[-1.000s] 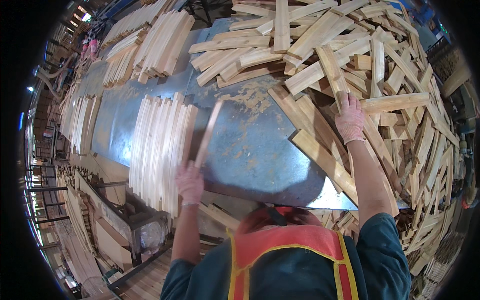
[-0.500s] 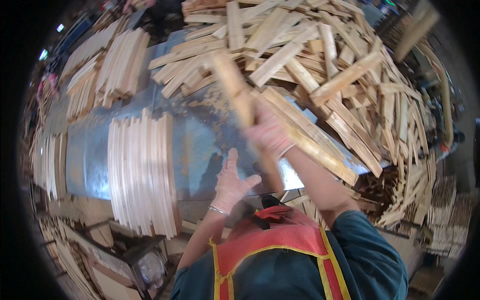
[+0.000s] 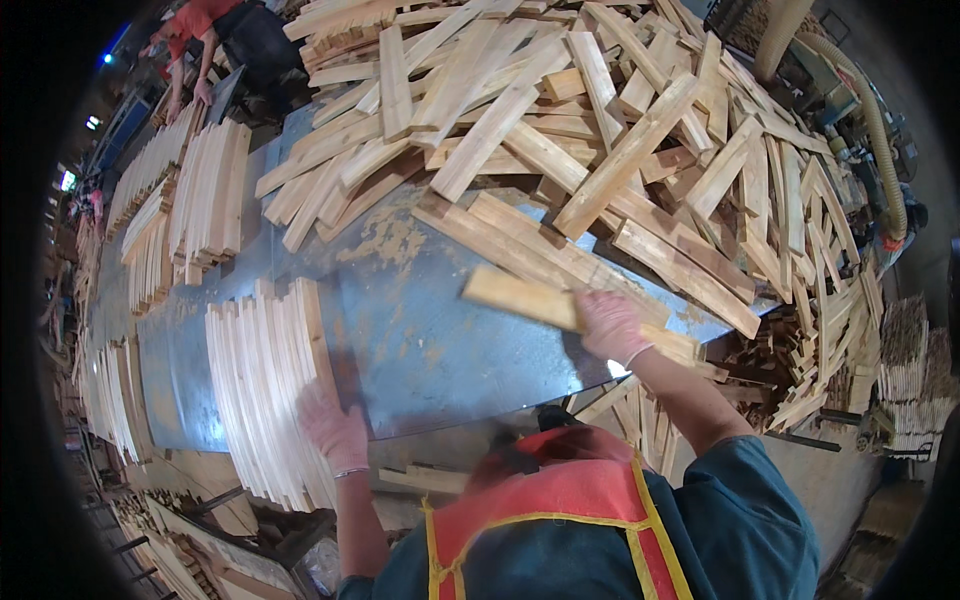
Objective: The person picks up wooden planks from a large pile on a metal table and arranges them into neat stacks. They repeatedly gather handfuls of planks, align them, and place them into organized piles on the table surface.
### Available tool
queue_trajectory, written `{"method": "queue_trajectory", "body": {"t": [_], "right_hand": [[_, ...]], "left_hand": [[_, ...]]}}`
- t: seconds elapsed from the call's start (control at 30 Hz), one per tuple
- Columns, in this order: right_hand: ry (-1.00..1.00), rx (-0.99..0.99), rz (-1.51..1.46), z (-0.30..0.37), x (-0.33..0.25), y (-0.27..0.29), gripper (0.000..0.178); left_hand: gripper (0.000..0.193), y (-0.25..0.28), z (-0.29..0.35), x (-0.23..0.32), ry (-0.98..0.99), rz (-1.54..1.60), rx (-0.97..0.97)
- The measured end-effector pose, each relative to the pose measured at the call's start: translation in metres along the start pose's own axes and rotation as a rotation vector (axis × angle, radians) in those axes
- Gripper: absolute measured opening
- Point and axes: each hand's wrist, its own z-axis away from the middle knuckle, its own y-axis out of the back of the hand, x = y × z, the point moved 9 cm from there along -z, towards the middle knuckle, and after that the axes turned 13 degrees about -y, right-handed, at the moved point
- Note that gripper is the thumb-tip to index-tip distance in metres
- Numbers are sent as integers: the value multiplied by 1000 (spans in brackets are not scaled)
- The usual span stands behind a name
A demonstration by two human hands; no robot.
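Note:
My right hand [image 3: 610,326], in a pale pink knit glove, is closed on a wooden board [image 3: 520,298] at the right side of the metal-topped table. The board is slightly blurred and points left, close to other boards [image 3: 540,242] lying just beyond it. My left hand [image 3: 335,432], gloved the same way, rests against the right side of a neat row of pale boards [image 3: 262,390] standing on edge. Its thumb is apart from the fingers, and it appears to grip nothing.
A large loose heap of boards [image 3: 600,130] covers the table's far and right parts. More tidy rows [image 3: 208,200] stand at the far left, where a co-worker [image 3: 195,40] handles boards. A ribbed hose [image 3: 880,150] hangs at right. Stacked wood [image 3: 905,370] lies beyond the table.
My right hand has moved right and nearer, swinging its board from steeply upright to a flatter angle. My left hand has shifted left to the row of boards. The view has also turned.

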Motion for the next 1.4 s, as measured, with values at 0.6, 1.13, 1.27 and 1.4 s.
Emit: {"method": "queue_trajectory", "body": {"t": [0.6,1.13,1.27,1.4], "right_hand": [[-238,148,-2103,-239,141,93,29],[100,-335,-1570,5,-88,-31,70],[-340,756,-906,9,139,31,76],[-741,656,-437,55,292,23,89]], "left_hand": [[40,-36,72,106,53,572,-130],[40,43,33,153,-289,982,-357],[32,2,69,54,-101,785,144],[78,-19,63,-8,32,142,55]]}}
